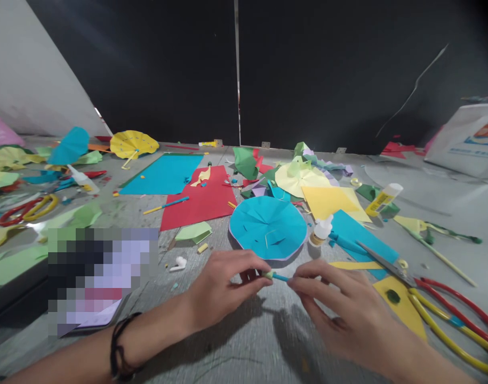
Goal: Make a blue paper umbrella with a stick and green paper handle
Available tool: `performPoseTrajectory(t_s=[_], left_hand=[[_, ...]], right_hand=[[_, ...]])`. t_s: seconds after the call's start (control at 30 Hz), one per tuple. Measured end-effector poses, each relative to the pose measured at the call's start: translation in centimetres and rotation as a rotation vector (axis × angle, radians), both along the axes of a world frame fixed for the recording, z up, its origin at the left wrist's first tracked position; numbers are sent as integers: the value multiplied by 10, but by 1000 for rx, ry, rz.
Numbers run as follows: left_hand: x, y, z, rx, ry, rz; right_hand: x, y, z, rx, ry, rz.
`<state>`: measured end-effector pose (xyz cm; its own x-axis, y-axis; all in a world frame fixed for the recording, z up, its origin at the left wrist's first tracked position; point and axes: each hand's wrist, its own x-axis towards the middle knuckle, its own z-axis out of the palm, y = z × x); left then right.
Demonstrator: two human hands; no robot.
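Nearest to me, just on my side of the blue paper disc [268, 226], my two hands meet over the grey table [244, 346]. My left hand [222, 285] is curled almost closed, with thumb and forefinger pinching the pale green end of a thin rolled paper stick [278, 277]. My right hand [340, 306] pinches the blue end, its other fingers loosely spread. The stick lies level between the two pinches, a little above the table and just short of the disc's near edge. To roll it well, I judge the grips should be light and right at the ends. The twist should be even so the tube neither kinks nor springs open, and a fingertip should cover the seam.

To the right of the disc, near my right hand, scissors [383, 260] with red and yellow loop handles lie across blue and yellow sheets. Just beside the disc's right edge stands a small glue bottle [321, 231] with a white nozzle, and I cannot tell how full it is. Further right of the disc a glue stick [383, 199] lies tilted with its cap on, its contents hidden. Left of the disc sits a white earbud [180, 263], and beyond that a red sheet [199, 200]. Far to the disc's left a second bottle [82, 180] lies on its side. Farthest off, right of the disc, stands a white bag [465, 140]; whatever it holds is out of sight
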<state>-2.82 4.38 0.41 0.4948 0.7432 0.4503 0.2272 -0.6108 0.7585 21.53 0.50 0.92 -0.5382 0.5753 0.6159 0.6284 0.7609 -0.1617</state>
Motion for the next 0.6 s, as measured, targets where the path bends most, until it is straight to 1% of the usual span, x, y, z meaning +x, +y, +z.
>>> performPoseTrajectory(t_s=[0.07,0.13,0.3,0.4,0.5,0.6], left_hand=[[-1,1,-4,141,58,-30],[-1,1,-6,198,89,-47],[0,-1,-8,201,106,-50],[-1,-2,-7,180,87,-15],[-1,-2,-5,135,70,41],[0,-4,-5,112,86,29]], right_hand=[[0,0,-1,10,-28,12],[0,0,-2,-11,-27,15],[-2,-2,-2,-103,-2,29],[-1,-1,0,-142,-15,-11],[1,2,1,-110,-19,-28],[-1,3,-2,-44,6,-7]])
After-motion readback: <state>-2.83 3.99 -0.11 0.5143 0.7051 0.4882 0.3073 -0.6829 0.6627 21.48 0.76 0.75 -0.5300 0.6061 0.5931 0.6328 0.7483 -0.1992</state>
